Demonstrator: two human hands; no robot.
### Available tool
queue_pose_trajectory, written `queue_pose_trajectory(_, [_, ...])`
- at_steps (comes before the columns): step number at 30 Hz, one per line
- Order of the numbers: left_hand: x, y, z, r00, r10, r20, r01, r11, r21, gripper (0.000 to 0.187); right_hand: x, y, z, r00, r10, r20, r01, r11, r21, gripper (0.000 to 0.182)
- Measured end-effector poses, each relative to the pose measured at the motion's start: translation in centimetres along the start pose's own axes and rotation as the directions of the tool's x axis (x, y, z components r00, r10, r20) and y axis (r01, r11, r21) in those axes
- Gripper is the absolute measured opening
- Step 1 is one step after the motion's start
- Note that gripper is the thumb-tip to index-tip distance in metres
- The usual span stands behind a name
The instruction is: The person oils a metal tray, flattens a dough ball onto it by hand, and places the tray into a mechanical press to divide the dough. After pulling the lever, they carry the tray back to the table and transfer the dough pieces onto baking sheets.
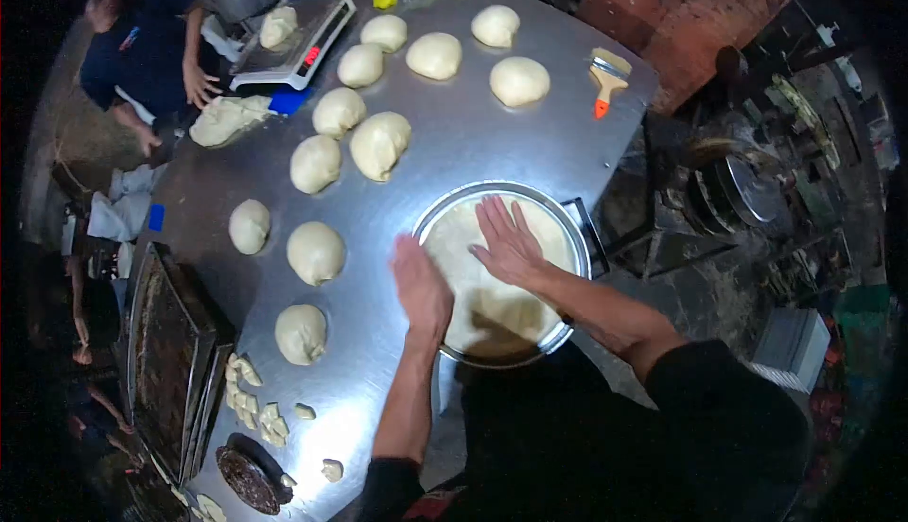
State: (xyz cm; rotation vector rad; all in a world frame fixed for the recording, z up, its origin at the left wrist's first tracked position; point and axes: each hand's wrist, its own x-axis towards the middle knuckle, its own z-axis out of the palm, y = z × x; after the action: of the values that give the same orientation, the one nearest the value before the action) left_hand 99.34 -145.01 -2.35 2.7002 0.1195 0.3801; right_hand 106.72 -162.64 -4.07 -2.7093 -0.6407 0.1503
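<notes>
Okay, I've right hand flat, fingers slightly spread on dough; left hand open, blurred, at pan's left rim.

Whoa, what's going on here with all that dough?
Someone has their right hand flat on a layer of dough in a round pan. Their left hand, a bit blurry, is at the pan's left side. Round dough balls sit on the metal table. Across it, another person has a hand by a dough lump, next to a scale.
</notes>
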Motion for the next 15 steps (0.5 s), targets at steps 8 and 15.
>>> queue_pose_trajectory(8, [1.5,0.8,3.1,0.926,0.177,0.335,-0.235,0.962,0.141,0.064,-1.5,2.7,-1.9,0.995,0.030,0.098,-0.024,0.998,-0.062,0.076])
queue_pose_trajectory(15, [2.3,1.4,-0.9,0.897,0.088,0.432,-0.137,0.987,0.084,0.057,-2.8,0.8,-1.4,0.996,-0.062,0.071,0.064,0.998,-0.029,0.072])
